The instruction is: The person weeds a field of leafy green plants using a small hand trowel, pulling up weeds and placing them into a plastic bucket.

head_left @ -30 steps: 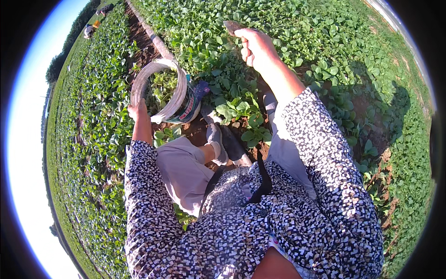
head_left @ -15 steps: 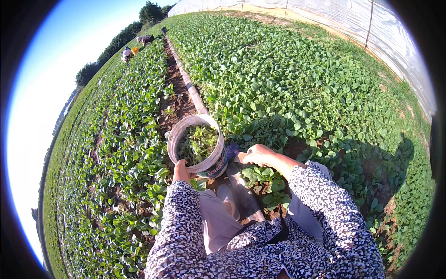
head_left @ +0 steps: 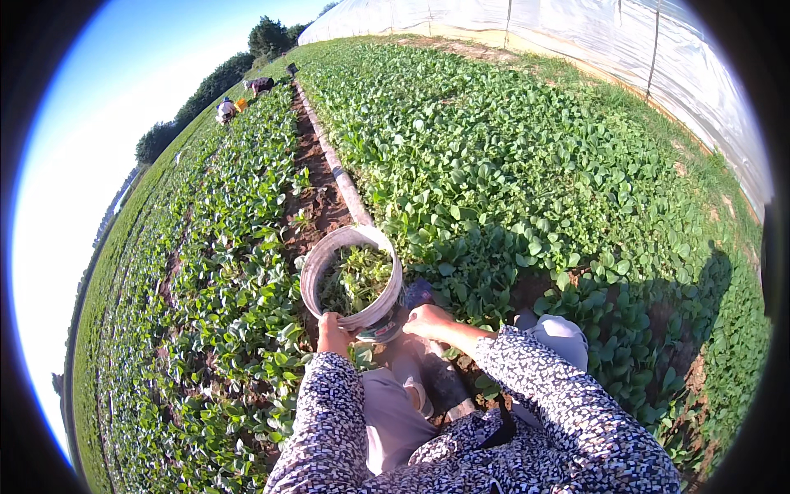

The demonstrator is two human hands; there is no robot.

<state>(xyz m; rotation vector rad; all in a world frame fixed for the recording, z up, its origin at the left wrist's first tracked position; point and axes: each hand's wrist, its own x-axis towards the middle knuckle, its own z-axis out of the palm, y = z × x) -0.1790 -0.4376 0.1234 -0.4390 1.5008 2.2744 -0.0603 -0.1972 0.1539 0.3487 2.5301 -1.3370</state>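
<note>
A whitish plastic bucket (head_left: 310,284) is in front of me, tilted so its mouth shows. Loose green weeds or leaves (head_left: 362,278) lie inside it. My left hand (head_left: 332,333) is closed on the near-left rim. Just right of the bucket, my right hand (head_left: 428,321) is closed in a fist. A dark purple thing (head_left: 420,292) shows beyond its knuckles, beside the bucket's wall. Whether the fist holds it, and what it is, I cannot make out.
A long pale hose (head_left: 329,156) runs along the bare soil furrow (head_left: 311,185) away from me. Low leafy green crops (head_left: 527,173) grow on both sides. Bent-over people (head_left: 226,110) are far off at left. A plastic-covered greenhouse (head_left: 576,33) borders the far right.
My right hand has moved left and down, closer to me and the bucket. The bucket sits slightly lower and further right in view, with my left hand still on its rim.
</note>
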